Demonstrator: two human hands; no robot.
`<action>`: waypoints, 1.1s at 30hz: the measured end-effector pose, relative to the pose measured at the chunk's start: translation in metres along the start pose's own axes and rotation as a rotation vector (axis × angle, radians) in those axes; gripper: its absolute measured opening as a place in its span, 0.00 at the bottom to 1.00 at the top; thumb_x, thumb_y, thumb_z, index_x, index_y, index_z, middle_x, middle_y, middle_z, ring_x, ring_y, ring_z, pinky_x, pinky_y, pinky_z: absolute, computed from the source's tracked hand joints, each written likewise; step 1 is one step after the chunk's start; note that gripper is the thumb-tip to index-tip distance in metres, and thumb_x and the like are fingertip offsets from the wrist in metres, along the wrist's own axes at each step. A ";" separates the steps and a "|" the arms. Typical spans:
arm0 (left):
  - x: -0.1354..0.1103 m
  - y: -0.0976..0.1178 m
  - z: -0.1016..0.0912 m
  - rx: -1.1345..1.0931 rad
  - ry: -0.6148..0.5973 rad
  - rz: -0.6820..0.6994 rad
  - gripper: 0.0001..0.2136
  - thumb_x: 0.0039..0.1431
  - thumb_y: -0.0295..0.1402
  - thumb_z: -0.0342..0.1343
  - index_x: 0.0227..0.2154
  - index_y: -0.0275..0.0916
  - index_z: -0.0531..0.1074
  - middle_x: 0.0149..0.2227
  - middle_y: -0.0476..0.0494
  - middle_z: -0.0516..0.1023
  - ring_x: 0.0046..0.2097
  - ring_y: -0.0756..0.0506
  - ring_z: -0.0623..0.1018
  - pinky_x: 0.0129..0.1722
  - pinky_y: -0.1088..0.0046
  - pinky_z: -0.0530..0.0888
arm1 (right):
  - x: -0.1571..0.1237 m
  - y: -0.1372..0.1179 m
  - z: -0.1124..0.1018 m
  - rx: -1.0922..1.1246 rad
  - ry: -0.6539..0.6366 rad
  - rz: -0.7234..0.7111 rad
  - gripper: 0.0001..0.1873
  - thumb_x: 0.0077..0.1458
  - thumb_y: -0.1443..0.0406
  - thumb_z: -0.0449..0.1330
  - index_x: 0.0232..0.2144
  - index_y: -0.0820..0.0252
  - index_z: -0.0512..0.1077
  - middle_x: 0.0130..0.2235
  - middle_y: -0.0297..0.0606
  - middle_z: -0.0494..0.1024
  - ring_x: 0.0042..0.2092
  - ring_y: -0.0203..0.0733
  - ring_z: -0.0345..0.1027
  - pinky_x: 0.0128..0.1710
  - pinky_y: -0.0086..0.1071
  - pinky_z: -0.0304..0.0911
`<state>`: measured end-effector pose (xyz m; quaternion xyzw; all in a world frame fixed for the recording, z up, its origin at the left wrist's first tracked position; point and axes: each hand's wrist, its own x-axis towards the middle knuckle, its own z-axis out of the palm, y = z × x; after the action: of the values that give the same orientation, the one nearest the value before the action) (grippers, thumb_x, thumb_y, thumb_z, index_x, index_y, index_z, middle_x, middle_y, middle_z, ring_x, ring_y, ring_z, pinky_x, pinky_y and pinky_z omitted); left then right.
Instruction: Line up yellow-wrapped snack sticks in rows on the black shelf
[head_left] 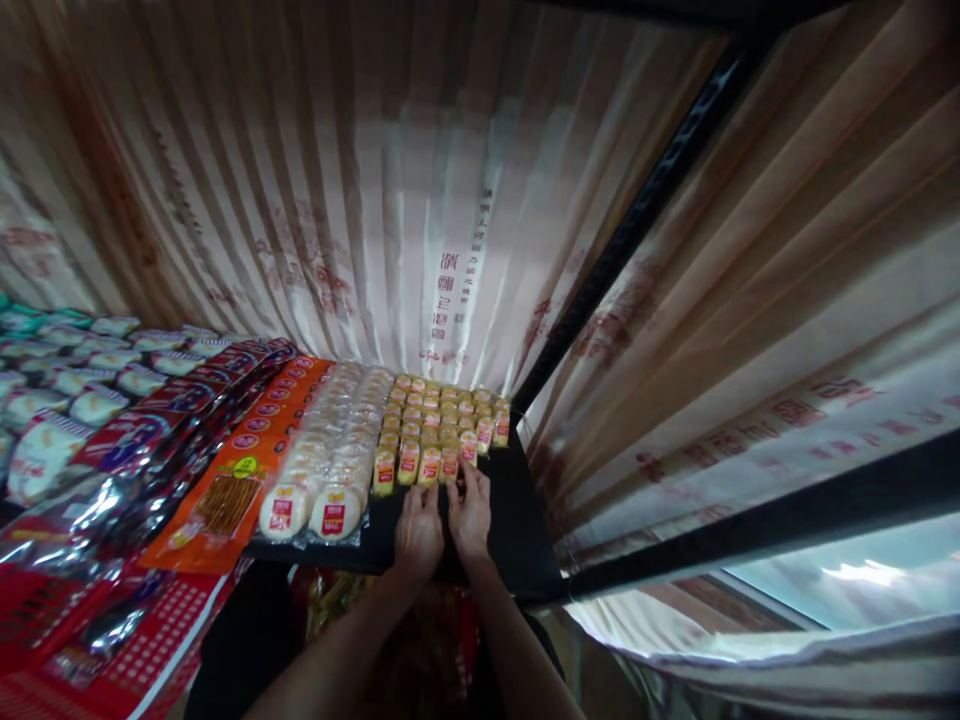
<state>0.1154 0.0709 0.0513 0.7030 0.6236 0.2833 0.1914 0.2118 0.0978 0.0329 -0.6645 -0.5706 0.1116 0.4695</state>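
My left hand (418, 532) and my right hand (470, 512) lie side by side on the black shelf (517, 530), knuckles up. Their fingertips touch the front row of small yellow snack packs (439, 425), which stand in several tidy rows. The fingers are bent down onto the packs; whether they grip one is hidden. Just left of the yellow packs lie rows of round white cakes in clear wrap (330, 460).
Orange snack bags (247, 470), dark red and blue foil bags (150, 430) and white-and-teal packs (67, 370) fill the shelf to the left. A pleated plastic curtain (390, 200) hangs behind and to the right, with a black frame bar (637, 220).
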 end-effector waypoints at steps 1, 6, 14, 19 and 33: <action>0.002 0.001 0.001 0.007 0.007 -0.002 0.20 0.56 0.23 0.41 0.50 0.33 0.67 0.46 0.35 0.70 0.49 0.43 0.70 0.51 0.67 0.68 | 0.001 0.001 0.001 0.001 -0.009 0.002 0.22 0.55 0.60 0.50 0.52 0.55 0.66 0.40 0.41 0.67 0.36 0.39 0.65 0.38 0.34 0.66; 0.012 0.002 0.011 -0.038 0.032 -0.032 0.19 0.56 0.23 0.40 0.49 0.29 0.67 0.46 0.33 0.70 0.49 0.42 0.69 0.52 0.66 0.67 | 0.003 0.005 0.003 0.002 -0.025 0.043 0.21 0.55 0.61 0.49 0.51 0.55 0.67 0.39 0.40 0.69 0.35 0.38 0.67 0.35 0.32 0.66; 0.019 0.004 0.019 -0.198 0.044 -0.106 0.22 0.56 0.25 0.40 0.53 0.32 0.64 0.49 0.35 0.68 0.51 0.44 0.68 0.54 0.68 0.65 | 0.003 0.009 0.005 0.013 -0.029 0.052 0.21 0.54 0.64 0.49 0.50 0.55 0.68 0.36 0.38 0.70 0.32 0.37 0.67 0.32 0.30 0.66; 0.025 0.009 0.021 -0.263 0.069 -0.140 0.21 0.59 0.29 0.38 0.54 0.32 0.63 0.49 0.35 0.68 0.50 0.44 0.69 0.54 0.66 0.66 | 0.002 0.009 0.005 0.028 -0.045 0.059 0.22 0.54 0.64 0.49 0.51 0.54 0.66 0.37 0.38 0.70 0.33 0.37 0.67 0.32 0.29 0.66; 0.038 0.021 0.014 -0.192 0.099 -0.221 0.21 0.59 0.32 0.39 0.51 0.30 0.66 0.51 0.32 0.68 0.54 0.42 0.67 0.55 0.66 0.64 | 0.002 0.006 0.002 0.061 -0.069 0.068 0.21 0.54 0.65 0.49 0.51 0.54 0.67 0.37 0.37 0.70 0.33 0.37 0.68 0.35 0.30 0.65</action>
<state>0.1429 0.1068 0.0594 0.5936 0.6759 0.3531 0.2570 0.2150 0.1012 0.0279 -0.6647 -0.5598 0.1675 0.4656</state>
